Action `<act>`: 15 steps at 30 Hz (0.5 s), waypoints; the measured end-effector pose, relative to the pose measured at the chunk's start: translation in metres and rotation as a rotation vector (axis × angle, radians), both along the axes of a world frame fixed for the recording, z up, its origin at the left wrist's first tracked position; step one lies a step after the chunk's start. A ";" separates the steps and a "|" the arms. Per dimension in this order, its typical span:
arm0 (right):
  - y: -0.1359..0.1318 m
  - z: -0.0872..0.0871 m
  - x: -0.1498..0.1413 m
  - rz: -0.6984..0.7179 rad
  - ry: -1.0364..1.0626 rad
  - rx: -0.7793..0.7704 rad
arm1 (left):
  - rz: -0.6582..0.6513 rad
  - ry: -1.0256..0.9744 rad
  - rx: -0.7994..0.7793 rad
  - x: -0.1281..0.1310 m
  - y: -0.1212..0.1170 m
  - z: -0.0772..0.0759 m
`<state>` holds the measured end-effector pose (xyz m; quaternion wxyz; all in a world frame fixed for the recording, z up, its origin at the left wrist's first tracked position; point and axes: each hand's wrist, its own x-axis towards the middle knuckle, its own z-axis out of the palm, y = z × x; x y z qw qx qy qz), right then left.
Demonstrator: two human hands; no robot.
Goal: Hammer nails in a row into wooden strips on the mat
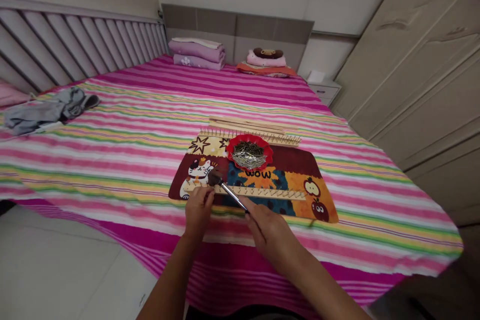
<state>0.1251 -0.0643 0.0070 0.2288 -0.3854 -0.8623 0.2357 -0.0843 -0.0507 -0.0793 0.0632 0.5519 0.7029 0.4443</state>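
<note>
Evidently the right hand [272, 232] has its fingers wrapped round the handle of a hammer [234, 196], whose dark head is just beside the left hand [198, 212]. The left fingertips are narrow and low at the near strip [262, 192], towards its left end, probably to steady it or a nail; I cannot tell which. The strip lies across a patterned mat [326, 182] on the bed [123, 160], which likely keeps it off the soft cover. The red bowl [269, 152] sits just beyond, presumably for easy reach.

Pale and slim, the strip carries a row of thin, mostly upright nails. Those in the bowl are heaped loosely, dark at the back, silvery in front. Beyond it, the far strip [285, 138] bristles too.
</note>
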 end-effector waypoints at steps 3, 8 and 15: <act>0.002 -0.002 -0.002 -0.003 -0.073 0.001 | 0.009 0.021 -0.009 0.000 0.001 -0.001; -0.015 0.007 0.020 0.010 0.107 -0.048 | -0.003 -0.042 -0.003 0.002 -0.001 0.002; -0.063 -0.027 0.083 -0.046 0.099 -0.396 | 0.327 -0.156 -0.023 -0.034 -0.016 0.013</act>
